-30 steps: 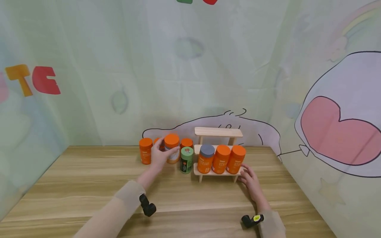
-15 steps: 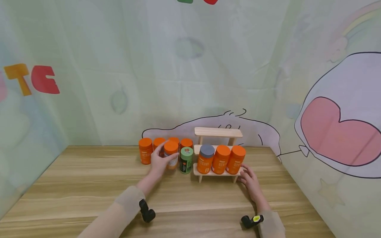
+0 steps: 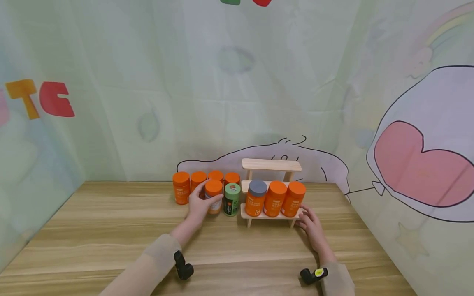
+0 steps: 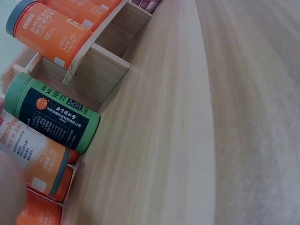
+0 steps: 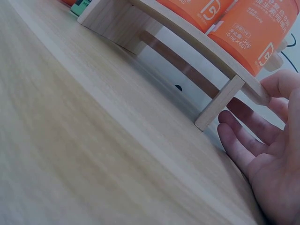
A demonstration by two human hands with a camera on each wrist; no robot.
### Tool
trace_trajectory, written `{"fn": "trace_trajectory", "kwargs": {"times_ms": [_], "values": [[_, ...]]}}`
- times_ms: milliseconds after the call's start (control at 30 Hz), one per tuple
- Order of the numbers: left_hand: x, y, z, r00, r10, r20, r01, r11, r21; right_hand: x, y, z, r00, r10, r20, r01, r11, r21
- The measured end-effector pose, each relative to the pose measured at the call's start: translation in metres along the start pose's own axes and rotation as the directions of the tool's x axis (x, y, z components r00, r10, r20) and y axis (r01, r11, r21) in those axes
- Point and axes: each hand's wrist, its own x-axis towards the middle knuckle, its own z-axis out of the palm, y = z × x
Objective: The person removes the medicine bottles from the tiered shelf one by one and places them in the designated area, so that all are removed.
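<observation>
In the head view my left hand (image 3: 197, 207) grips a supplement bottle (image 3: 214, 188) with an orange lid and a white-and-orange label. It stands upright just left of a green bottle (image 3: 231, 200). The left wrist view shows its printed label (image 4: 35, 152), with part of the hand blurred in front. My right hand (image 3: 312, 225) holds the right end of a tiered wooden rack (image 3: 272, 165). Seen from the right wrist, the thumb lies at the lower shelf's edge and the other fingers curl beneath it. Two orange bottles (image 3: 276, 199) and a grey-lidded one (image 3: 256, 199) fill that shelf.
Several orange-lidded bottles (image 3: 181, 188) stand in a row behind the left hand, near the wall. Bare wood tabletop (image 3: 237, 250) lies in front of the rack. A printed cloth backdrop (image 3: 207, 102) hangs right behind the table.
My left hand has brought its bottle forward and down, out from in front of the back row to beside the green bottle. The right hand and the rack have stayed put.
</observation>
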Motion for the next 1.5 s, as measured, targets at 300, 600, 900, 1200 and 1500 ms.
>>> {"fn": "trace_trajectory", "kwargs": {"times_ms": [300,600,900,1200,1500], "values": [[-0.001,-0.004,-0.001,0.999,-0.037,0.016,0.036,0.997,0.065,0.002,0.003,-0.001,1.0,-0.002,-0.008,0.002,1.0,-0.002],[-0.002,-0.008,-0.001,0.999,-0.04,0.026,0.037,0.996,0.082,0.0,0.001,-0.001,1.0,0.017,-0.006,-0.017,1.0,-0.006],[-0.002,-0.012,0.001,0.999,-0.041,0.017,0.04,0.997,0.073,0.0,0.004,-0.002,0.999,-0.043,-0.007,0.043,0.999,-0.004],[-0.002,-0.013,0.001,0.999,-0.042,0.018,0.041,0.995,0.087,0.0,0.0,0.001,1.0,-0.007,0.004,0.007,1.0,0.004],[-0.007,-0.006,0.003,0.998,-0.059,0.025,0.058,0.996,0.064,0.0,0.0,0.0,1.0,0.005,0.01,-0.005,1.0,-0.005]]}}
